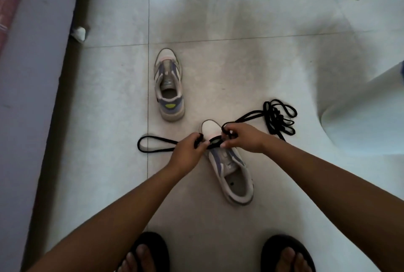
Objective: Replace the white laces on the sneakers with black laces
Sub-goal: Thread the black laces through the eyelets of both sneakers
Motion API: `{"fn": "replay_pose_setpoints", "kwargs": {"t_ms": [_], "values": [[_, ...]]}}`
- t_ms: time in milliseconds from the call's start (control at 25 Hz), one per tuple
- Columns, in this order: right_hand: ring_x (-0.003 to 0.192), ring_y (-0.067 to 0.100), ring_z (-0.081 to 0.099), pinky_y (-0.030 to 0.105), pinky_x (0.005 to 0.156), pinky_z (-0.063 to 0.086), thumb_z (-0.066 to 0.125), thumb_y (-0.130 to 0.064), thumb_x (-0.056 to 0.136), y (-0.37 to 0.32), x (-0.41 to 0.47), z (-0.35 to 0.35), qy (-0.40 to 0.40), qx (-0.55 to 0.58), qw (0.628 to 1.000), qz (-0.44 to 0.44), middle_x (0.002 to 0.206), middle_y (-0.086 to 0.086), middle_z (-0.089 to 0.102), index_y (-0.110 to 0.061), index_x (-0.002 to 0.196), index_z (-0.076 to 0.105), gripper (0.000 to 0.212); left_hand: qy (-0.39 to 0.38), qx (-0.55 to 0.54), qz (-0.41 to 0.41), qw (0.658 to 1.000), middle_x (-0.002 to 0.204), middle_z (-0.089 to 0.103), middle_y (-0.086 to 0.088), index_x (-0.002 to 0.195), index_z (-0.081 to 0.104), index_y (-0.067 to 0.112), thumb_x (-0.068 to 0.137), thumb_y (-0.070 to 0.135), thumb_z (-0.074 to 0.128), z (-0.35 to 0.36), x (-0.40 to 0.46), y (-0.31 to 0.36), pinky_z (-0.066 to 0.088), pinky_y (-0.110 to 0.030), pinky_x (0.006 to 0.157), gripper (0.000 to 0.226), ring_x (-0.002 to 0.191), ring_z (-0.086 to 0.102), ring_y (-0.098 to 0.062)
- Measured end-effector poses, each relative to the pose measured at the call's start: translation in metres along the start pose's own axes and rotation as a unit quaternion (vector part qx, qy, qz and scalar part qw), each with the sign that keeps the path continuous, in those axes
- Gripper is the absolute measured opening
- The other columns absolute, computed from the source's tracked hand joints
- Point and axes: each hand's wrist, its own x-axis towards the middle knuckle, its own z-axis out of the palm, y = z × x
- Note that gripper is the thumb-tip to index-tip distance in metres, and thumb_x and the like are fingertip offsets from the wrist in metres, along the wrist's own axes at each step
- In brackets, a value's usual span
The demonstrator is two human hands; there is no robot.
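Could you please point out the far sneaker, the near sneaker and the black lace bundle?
far sneaker (168,84): head view, on its tongue.
near sneaker (237,181): head view, on its insole.
black lace bundle (278,119): head view, on its tangled middle.

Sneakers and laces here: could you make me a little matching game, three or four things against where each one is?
Things:
1. far sneaker
2. near sneaker
3. bundle of black lace
4. black sandals

Places:
A. on the person's feet, bottom of the view
B. lying loose on the floor, right of the hands
C. standing alone on the floor, untouched, no lace visible
D. under both hands, black lace across its front

Pairs: 1-C, 2-D, 3-B, 4-A
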Motion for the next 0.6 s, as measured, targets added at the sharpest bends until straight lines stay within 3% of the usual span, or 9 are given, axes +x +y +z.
{"fn": "replay_pose_setpoints", "kwargs": {"t_ms": [120, 240, 400, 480, 520, 600], "values": [[0.075, 0.015, 0.047, 0.022, 0.059, 0.032, 0.068, -0.030, 0.085, 0.000, 0.007, -0.001, -0.040, -0.144, 0.989, 0.012, 0.073, -0.003, 0.051, -0.012, 0.082, 0.055, 0.023, -0.018, 0.044, -0.001, 0.999, 0.092, 0.060, 0.000, 0.105, 0.056, 0.011, 0.086, 0.034, 0.065, 0.008, 0.016, -0.001, 0.034, -0.027, 0.065, 0.031, 0.088, 0.058, -0.021], [0.089, 0.023, 0.055, 0.030, 0.068, 0.035, 0.061, -0.034, 0.090, 0.002, 0.007, -0.004, -0.064, -0.192, 0.978, 0.041, 0.095, 0.010, 0.062, -0.007, 0.095, 0.059, 0.028, -0.072, 0.079, 0.015, 0.994, 0.082, 0.057, 0.001, 0.087, 0.055, 0.015, 0.088, 0.034, 0.063, 0.006, 0.019, -0.005, 0.030, -0.028, 0.060, 0.020, 0.087, 0.060, -0.024], [0.097, 0.029, 0.056, 0.031, 0.069, 0.036, 0.051, -0.034, 0.096, 0.008, 0.009, 0.000, 0.062, -0.266, 0.961, 0.048, 0.109, 0.013, 0.058, -0.007, 0.106, 0.054, 0.029, -0.098, 0.119, 0.015, 0.988, 0.079, 0.055, -0.005, 0.082, 0.053, 0.014, 0.093, 0.027, 0.056, 0.000, 0.014, -0.009, 0.030, -0.028, 0.059, 0.017, 0.074, 0.053, -0.020], [0.088, 0.026, 0.056, 0.029, 0.067, 0.034, 0.051, -0.032, 0.095, 0.015, 0.007, 0.004, 0.126, -0.226, 0.964, 0.053, 0.101, 0.012, 0.056, -0.005, 0.103, 0.056, 0.029, -0.078, 0.016, -0.057, 0.995, 0.071, 0.049, -0.005, 0.080, 0.053, 0.008, 0.095, 0.025, 0.053, -0.004, 0.012, -0.006, 0.030, -0.027, 0.056, 0.022, 0.062, 0.044, -0.015], [0.079, 0.024, 0.054, 0.027, 0.064, 0.032, 0.054, -0.030, 0.094, 0.019, 0.006, 0.005, 0.162, -0.157, 0.972, 0.068, 0.093, 0.012, 0.057, -0.002, 0.097, 0.060, 0.029, -0.067, -0.092, -0.115, 0.987, 0.069, 0.047, -0.006, 0.082, 0.056, 0.006, 0.097, 0.023, 0.050, -0.006, 0.011, -0.005, 0.031, -0.027, 0.055, 0.024, 0.058, 0.041, -0.015], [0.064, 0.019, 0.050, 0.027, 0.058, 0.036, 0.057, -0.021, 0.093, 0.030, 0.002, -0.001, 0.241, 0.095, 0.956, 0.140, 0.076, 0.012, 0.057, 0.004, 0.088, 0.064, 0.026, -0.055, -0.337, -0.211, 0.916, 0.071, 0.048, -0.007, 0.087, 0.059, 0.003, 0.100, 0.014, 0.041, -0.013, 0.006, 0.000, 0.034, -0.025, 0.053, 0.025, 0.058, 0.041, -0.013]]}}
